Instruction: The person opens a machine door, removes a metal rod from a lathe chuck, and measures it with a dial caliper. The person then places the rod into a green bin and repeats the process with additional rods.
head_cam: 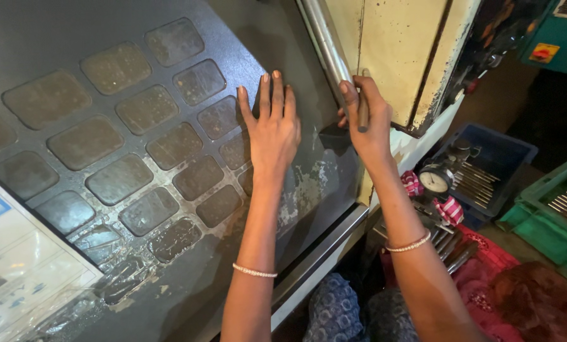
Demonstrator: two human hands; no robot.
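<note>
My left hand [272,124] lies flat, fingers together, on a dark grey machine door [169,88] with a grid of scratched rounded window panes. My right hand [364,120] is closed around a short brownish handle bar [363,109] at the door's right edge, next to a long shiny metal rail [326,44]. Both wrists wear thin bead bracelets.
A cream, chipped machine panel [397,50] stands right of the rail. Below right, a blue bin [508,155] holds metal rods and a dial gauge [434,180]. A green crate [552,218] with rods sits at the far right. A plastic-covered label sheet [24,266] is at lower left.
</note>
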